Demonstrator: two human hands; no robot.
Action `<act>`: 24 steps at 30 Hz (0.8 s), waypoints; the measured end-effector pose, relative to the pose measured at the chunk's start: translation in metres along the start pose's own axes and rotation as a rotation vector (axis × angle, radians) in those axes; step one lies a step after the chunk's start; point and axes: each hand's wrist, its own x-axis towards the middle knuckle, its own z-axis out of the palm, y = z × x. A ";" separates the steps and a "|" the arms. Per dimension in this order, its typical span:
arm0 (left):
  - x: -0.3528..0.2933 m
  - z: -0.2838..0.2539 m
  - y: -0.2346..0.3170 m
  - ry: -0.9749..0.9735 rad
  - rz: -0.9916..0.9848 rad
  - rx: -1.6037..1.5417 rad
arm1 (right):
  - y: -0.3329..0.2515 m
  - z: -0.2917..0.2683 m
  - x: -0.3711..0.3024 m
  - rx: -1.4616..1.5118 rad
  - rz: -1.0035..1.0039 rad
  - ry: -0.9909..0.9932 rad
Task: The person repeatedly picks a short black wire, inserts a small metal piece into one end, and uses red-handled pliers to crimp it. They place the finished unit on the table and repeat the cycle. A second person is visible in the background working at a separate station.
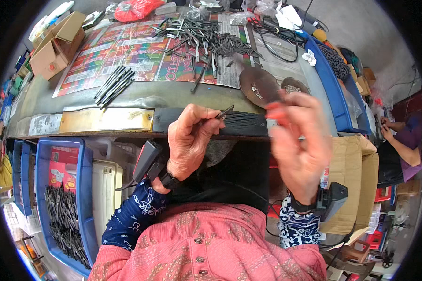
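Observation:
My left hand [192, 138] is closed in a pinch on a thin black strip [226, 112], which sticks out past the fingertips at the table's front edge. My right hand [302, 136] is raised to the right of it, smeared by motion. Its fingers close around a red object [277, 112], too blurred to name its kind. Just beyond that hand lies a brown round dish [248, 89] with small silvery pieces in it. A second small dish [296, 84] of silvery bits is partly hidden behind the right hand. Several black strips [115, 85] lie side by side on the left of the tabletop.
A heap of loose black strips [206, 40] covers the far middle of the table. An open carton [56, 47] stands far left. Blue bins flank me: one with black parts [63, 220] at left, one [340, 89] at right. Another person [403, 140] sits far right.

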 end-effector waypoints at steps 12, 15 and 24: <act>-0.002 -0.002 -0.005 0.009 0.039 -0.039 | -0.010 0.004 -0.005 0.064 -0.059 0.285; -0.003 -0.001 -0.006 0.024 0.036 -0.006 | -0.003 0.026 -0.005 -0.194 -0.044 -0.257; -0.002 -0.008 0.002 -0.063 -0.002 -0.003 | 0.025 -0.026 -0.025 -0.141 0.337 0.026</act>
